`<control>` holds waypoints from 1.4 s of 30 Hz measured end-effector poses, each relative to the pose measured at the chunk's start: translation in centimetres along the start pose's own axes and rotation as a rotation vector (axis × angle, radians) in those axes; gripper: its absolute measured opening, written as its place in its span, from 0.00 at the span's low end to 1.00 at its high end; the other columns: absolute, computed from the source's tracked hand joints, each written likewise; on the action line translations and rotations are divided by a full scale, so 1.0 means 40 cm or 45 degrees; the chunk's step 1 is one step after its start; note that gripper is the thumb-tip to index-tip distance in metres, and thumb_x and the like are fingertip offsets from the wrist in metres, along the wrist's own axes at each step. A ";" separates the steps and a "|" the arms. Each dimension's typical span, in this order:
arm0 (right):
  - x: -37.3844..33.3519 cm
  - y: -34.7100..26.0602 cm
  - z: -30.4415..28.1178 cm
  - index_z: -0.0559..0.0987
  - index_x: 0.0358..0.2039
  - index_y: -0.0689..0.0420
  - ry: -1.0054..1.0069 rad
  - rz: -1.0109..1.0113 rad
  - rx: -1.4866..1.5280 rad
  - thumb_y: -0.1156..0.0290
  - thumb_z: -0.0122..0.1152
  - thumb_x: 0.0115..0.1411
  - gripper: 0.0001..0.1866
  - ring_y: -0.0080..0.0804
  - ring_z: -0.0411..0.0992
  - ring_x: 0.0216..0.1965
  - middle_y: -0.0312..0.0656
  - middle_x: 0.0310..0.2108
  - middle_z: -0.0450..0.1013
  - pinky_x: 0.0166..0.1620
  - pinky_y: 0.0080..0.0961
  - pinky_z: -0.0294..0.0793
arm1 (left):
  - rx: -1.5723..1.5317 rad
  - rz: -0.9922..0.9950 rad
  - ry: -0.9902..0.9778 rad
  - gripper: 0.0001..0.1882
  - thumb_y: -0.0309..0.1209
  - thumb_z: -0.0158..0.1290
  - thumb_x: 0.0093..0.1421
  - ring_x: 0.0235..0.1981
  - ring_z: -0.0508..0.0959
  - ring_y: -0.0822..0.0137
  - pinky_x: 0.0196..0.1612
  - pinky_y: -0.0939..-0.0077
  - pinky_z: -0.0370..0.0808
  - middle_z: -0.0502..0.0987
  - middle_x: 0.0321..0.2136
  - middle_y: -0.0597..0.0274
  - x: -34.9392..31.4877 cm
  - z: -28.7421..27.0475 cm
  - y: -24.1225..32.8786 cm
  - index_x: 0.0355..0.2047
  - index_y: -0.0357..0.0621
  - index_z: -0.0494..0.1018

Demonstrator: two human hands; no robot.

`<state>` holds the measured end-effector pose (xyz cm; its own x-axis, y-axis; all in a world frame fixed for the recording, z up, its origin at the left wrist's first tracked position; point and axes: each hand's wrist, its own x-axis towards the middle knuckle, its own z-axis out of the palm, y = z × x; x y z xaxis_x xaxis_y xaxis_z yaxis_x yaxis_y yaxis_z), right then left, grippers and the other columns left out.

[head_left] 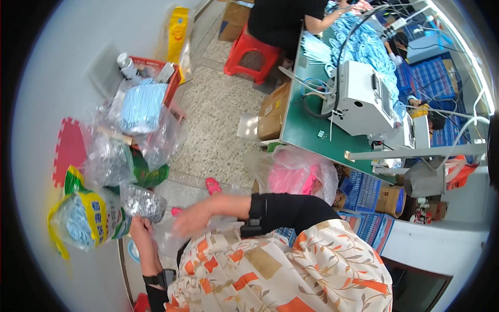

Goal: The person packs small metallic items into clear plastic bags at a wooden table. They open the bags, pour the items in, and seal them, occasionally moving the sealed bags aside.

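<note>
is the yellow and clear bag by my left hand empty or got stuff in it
Not empty: light blue material shows through the clear part of the bag. Cannot tell how full.

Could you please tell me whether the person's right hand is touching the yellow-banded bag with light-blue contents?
Apart. The head view shows a plain gap between the right hand and the yellow-banded bag, with the left hand between them.

The right hand (188,222) is blurred, its fingers indistinct against the clear plastic (163,238). Whether the left hand (141,230) grips anything is too small to tell. The upper edge cuts off the seated co-worker (278,23); the lower edge crops the leaf-print garment (338,255).
</note>
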<state>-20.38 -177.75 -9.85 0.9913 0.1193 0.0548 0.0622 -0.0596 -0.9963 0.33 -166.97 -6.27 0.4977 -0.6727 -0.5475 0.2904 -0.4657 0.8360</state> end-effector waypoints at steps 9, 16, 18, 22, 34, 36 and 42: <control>-0.168 -0.085 -0.281 0.79 0.44 0.56 0.553 0.364 0.201 0.64 0.64 0.59 0.15 0.19 0.71 0.40 0.32 0.39 0.76 0.43 0.22 0.72 | 0.045 -0.001 0.243 0.16 0.38 0.46 0.66 0.23 0.60 0.80 0.26 0.79 0.58 0.59 0.20 0.76 -0.085 -0.044 -0.045 0.19 0.53 0.62; -0.131 -0.103 -0.314 0.78 0.47 0.58 0.113 0.751 0.191 0.69 0.66 0.56 0.18 0.18 0.68 0.39 0.32 0.38 0.73 0.45 0.19 0.69 | -0.050 -0.082 0.265 0.18 0.40 0.45 0.63 0.17 0.57 0.78 0.21 0.77 0.51 0.62 0.16 0.72 -0.135 -0.028 0.055 0.18 0.48 0.62; -0.084 -0.081 -0.279 0.77 0.42 0.58 -0.014 0.766 0.120 0.70 0.67 0.55 0.15 0.17 0.67 0.39 0.31 0.38 0.72 0.45 0.19 0.68 | -0.052 -0.075 0.323 0.17 0.39 0.46 0.63 0.18 0.57 0.78 0.22 0.77 0.51 0.62 0.17 0.72 -0.150 -0.074 0.023 0.18 0.48 0.62; -0.002 -0.064 -0.204 0.73 0.38 0.55 0.086 0.439 0.290 0.73 0.66 0.56 0.11 0.15 0.66 0.37 0.27 0.34 0.69 0.43 0.18 0.68 | -0.145 -0.026 0.459 0.16 0.39 0.47 0.63 0.18 0.56 0.79 0.22 0.79 0.50 0.61 0.17 0.73 -0.191 -0.147 -0.035 0.19 0.51 0.62; 0.379 -0.122 0.120 0.77 0.47 0.54 0.305 0.831 0.839 0.63 0.55 0.67 0.12 0.22 0.71 0.28 0.32 0.30 0.73 0.31 0.25 0.73 | -0.509 -0.062 0.857 0.17 0.41 0.45 0.62 0.22 0.71 0.71 0.28 0.76 0.67 0.74 0.22 0.61 -0.392 -0.576 -0.272 0.26 0.40 0.72; 0.480 -0.130 0.172 0.77 0.48 0.54 0.347 0.932 0.995 0.57 0.52 0.68 0.16 0.26 0.72 0.26 0.34 0.29 0.74 0.26 0.28 0.73 | -0.697 -0.156 0.960 0.20 0.41 0.44 0.62 0.26 0.77 0.68 0.31 0.74 0.73 0.78 0.25 0.56 -0.426 -0.655 -0.292 0.28 0.34 0.75; 0.772 -0.140 0.354 0.73 0.56 0.53 0.101 0.847 1.221 0.49 0.50 0.67 0.25 0.30 0.72 0.26 0.37 0.28 0.74 0.28 0.31 0.74 | -0.705 0.013 1.100 0.23 0.43 0.43 0.63 0.27 0.79 0.65 0.32 0.71 0.76 0.80 0.27 0.53 -0.562 -0.892 -0.434 0.29 0.33 0.76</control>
<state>8.27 -159.69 -3.50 0.8022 0.2819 -0.5264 -0.5509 0.6895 -0.4703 13.29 -123.25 -7.17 0.8573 0.0707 -0.5100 0.5102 0.0160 0.8599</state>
